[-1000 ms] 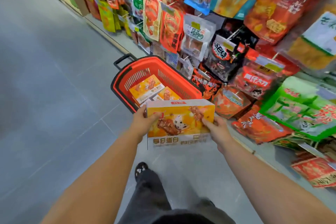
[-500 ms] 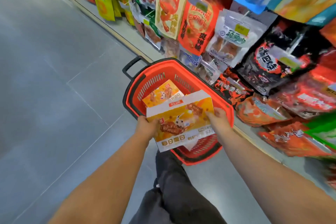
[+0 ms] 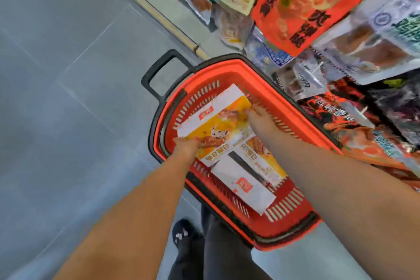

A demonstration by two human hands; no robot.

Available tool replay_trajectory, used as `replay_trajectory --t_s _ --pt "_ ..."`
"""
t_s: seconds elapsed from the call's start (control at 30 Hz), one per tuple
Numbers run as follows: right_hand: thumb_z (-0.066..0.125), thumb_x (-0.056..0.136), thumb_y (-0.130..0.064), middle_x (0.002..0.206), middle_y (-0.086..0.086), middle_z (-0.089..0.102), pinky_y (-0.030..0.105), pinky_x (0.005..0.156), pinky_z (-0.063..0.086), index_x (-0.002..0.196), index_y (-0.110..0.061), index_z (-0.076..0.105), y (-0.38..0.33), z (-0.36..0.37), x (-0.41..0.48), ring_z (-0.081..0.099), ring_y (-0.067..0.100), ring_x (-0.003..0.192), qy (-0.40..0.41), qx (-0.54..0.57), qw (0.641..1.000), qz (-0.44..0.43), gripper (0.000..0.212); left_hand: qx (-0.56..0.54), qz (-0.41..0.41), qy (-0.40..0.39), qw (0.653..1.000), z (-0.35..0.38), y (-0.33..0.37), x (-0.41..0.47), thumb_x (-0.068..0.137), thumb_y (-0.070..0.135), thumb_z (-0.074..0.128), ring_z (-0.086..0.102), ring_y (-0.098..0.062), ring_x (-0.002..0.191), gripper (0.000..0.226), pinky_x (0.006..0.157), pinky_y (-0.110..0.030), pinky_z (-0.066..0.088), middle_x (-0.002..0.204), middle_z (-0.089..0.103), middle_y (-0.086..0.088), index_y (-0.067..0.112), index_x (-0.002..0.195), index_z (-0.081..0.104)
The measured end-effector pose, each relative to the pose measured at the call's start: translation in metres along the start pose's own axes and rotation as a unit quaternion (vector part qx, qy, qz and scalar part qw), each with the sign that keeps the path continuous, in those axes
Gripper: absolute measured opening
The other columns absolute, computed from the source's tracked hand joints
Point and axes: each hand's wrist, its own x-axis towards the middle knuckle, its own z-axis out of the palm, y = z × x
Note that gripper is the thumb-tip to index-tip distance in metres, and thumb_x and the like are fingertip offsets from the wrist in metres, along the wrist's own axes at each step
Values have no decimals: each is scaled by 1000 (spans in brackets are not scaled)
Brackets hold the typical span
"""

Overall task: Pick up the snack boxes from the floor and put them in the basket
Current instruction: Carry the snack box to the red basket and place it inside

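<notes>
While the left hand [image 3: 186, 144] is gripping the near corner of one yellow snack box [image 3: 216, 125], fingers curled round its edge, the right hand [image 3: 259, 117] is pinching that box's far side with bent fingers. Both are holding it within the single red basket [image 3: 286, 225]. Two more are lying just under the right wrist: a yellow-faced box [image 3: 269, 163] and a white-sided box [image 3: 244, 185].

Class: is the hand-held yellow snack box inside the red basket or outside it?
Inside: the snack box lies within the basket rim, above another box; left hand and right hand grip it.
</notes>
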Motion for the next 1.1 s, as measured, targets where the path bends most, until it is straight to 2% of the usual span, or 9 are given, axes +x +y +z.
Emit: replay_trajectory --t_s 0.07,0.17,0.27,0.37,0.43,0.53,0.77,0.93,1.1 --pt "49 81 -49 147 4 41 41 115 28 146 -11 38 -8 15 4 39 19 132 -41 6 999 0 76 36 35 20 999 0 12 1 73 32 62 54 -35 121 86 99 -41 45 129 53 -7 8 146 24" --pt "42 101 -25 159 4 22 38 108 33 151 -16 25 -14 29 -19 27 25 144 -53 11 998 27 53 139 147 47 978 -12 15 -11 72 43 59 58 -33 114 70 94 -39 48 124 60 -10 12 133 46" --pt "43 101 -22 155 4 31 23 100 30 149 -15 30 11 43 -49 34 19 140 -96 -60 992 55 50 311 243 129 910 -36 -2 -18 76 36 62 44 -30 131 67 103 -50 43 139 47 -9 18 137 42" --pt "45 100 -18 125 15 58 14 88 41 141 -7 43 42 62 -84 60 3 111 -137 -69 983 106 43 396 189 115 891 -60 -14 -11 86 31 61 8 -32 148 84 117 -52 22 162 6 -7 23 153 10" --pt "49 98 -26 126 12 59 24 95 40 133 -8 53 60 79 -109 58 19 117 -158 -121 973 119 40 420 158 58 892 -71 -23 2 88 32 59 9 -35 148 86 118 -50 21 162 -3 -10 21 154 4" --pt "52 95 -32 128 9 60 27 97 37 129 -17 58 96 110 -132 53 30 122 -159 -149 970 106 37 482 180 -20 857 -73 -36 12 83 21 59 31 -39 138 74 111 -45 36 160 3 -14 19 149 25" --pt "61 84 -44 145 8 36 57 110 24 149 -27 18 146 164 -159 35 32 135 -5 -398 915 66 79 693 223 -6 685 -70 -81 11 87 29 61 -11 -46 145 86 118 -53 14 158 -24 -14 38 151 5" --pt "56 88 -28 123 11 54 47 100 41 136 -18 32 174 154 -154 52 32 115 66 -434 897 56 54 791 385 43 473 -51 -96 18 89 20 58 -14 -34 148 79 111 -69 -6 162 -12 -6 36 150 11" --pt "59 88 -39 118 10 55 41 83 46 129 -15 37 199 137 -159 56 30 106 60 -437 897 25 52 778 386 -7 496 -13 -123 7 86 7 58 4 -36 148 73 109 -70 -3 156 24 5 34 144 24"
